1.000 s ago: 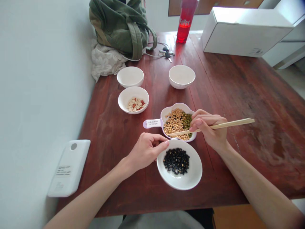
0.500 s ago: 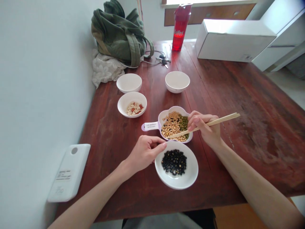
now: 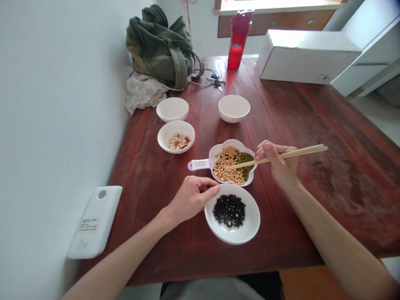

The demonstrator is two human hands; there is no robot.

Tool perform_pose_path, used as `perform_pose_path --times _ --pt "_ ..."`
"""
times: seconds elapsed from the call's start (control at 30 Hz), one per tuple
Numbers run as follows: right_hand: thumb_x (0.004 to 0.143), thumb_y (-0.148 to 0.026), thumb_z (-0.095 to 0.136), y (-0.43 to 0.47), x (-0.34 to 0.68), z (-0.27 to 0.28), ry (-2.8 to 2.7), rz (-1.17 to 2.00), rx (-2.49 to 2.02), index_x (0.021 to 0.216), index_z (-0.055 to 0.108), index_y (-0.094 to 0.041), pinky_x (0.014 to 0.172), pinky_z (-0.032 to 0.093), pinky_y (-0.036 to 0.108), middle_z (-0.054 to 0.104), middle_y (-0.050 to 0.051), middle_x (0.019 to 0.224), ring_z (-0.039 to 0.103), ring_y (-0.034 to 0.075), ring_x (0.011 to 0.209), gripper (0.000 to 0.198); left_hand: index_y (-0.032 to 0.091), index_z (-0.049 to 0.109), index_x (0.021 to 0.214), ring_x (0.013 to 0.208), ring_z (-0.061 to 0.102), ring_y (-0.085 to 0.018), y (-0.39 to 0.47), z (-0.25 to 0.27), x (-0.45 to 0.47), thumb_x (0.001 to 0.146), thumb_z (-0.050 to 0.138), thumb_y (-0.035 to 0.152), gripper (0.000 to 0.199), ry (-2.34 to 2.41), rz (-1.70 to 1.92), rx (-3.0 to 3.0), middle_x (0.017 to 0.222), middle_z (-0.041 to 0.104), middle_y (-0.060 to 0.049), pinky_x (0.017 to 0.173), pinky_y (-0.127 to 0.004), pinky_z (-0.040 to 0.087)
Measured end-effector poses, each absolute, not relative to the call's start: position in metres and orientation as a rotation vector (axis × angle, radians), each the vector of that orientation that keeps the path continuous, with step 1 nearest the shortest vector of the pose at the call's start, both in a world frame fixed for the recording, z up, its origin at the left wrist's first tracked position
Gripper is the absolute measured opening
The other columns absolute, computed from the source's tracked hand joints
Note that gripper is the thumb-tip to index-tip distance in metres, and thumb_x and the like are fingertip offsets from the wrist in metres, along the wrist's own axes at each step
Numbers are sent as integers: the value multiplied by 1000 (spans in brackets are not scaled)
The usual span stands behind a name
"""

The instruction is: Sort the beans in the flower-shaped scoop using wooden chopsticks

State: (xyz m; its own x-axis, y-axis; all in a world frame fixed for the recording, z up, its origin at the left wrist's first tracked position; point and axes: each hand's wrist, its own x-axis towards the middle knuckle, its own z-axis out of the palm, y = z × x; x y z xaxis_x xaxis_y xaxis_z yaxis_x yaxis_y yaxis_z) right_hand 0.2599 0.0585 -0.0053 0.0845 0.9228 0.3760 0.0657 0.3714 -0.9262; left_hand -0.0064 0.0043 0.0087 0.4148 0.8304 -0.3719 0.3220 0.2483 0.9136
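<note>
My right hand (image 3: 279, 165) grips a pair of wooden chopsticks (image 3: 296, 153); their tips hover over the flower-shaped dish (image 3: 215, 148), which has a handle and holds mixed yellow, green and a few black beans. My left hand (image 3: 191, 198) rests on the table with its fingertips on the rim of a white bowl (image 3: 250, 225) that holds black beans. That bowl sits just in front of the mixed dish.
A white bowl with peanuts (image 3: 176, 136) and two empty white bowls (image 3: 172, 109) (image 3: 234, 108) stand farther back. Behind them are a green bag (image 3: 164, 46), keys (image 3: 216, 81), a red bottle (image 3: 238, 40) and a white box (image 3: 306, 56). A white device (image 3: 95, 221) lies at the left edge.
My right hand has lifted and shifted right, raising the chopstick tips from the near edge of the mixed dish to its middle. The left hand has stayed at the bowl rim.
</note>
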Motion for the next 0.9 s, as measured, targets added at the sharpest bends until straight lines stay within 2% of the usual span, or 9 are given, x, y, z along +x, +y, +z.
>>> perform_pose_path --times 0.3,0.53,0.9 --pt "93 -42 64 56 254 -5 -1449 807 -1193 62 77 -22 59 39 32 66 2 62 56 13 60 39 12 80 105 52 59 -12 4 4 -7 92 66 46 39 1149 478 1384 74 75 -8 42 -17 37" --pt "92 -43 66 57 253 -11 -1452 824 -1196 62 77 -21 66 42 31 67 3 69 59 15 71 38 11 80 103 48 55 -10 5 8 -7 92 66 44 38 1144 494 1365 69 73 -6 42 -17 38" --pt "92 -43 66 59 257 -14 -1400 973 -1106 58 75 -21 68 43 33 67 4 65 59 17 70 41 10 80 103 47 55 -10 5 10 -7 92 65 44 38 1146 489 1377 67 72 -6 42 -18 38"
